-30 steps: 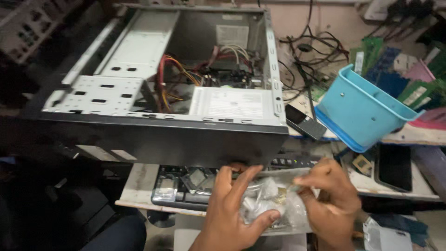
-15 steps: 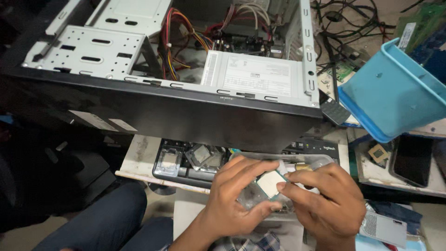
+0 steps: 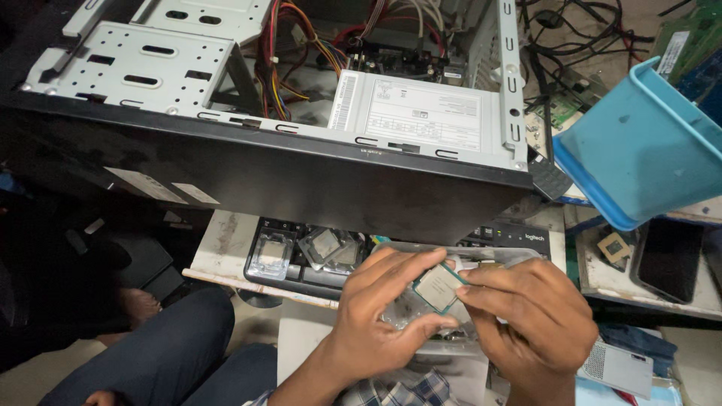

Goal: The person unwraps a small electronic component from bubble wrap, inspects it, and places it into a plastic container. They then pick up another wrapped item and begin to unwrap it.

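The cluttered table [image 3: 226, 248] carries an open computer case [image 3: 301, 113]. Below it, the left hand [image 3: 383, 319] cradles a clear plastic tray [image 3: 421, 316] while the right hand [image 3: 534, 316] pinches the square processor chip [image 3: 438, 288] by its edges. I'd keep fingertips off its flat faces and lift it level.

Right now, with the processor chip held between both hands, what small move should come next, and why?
Probably lift the processor chip clear of the clear plastic case. The left hand cradles case and chip from below, the right hand pinches the chip's edge, and the chip sits tilted, partly out.
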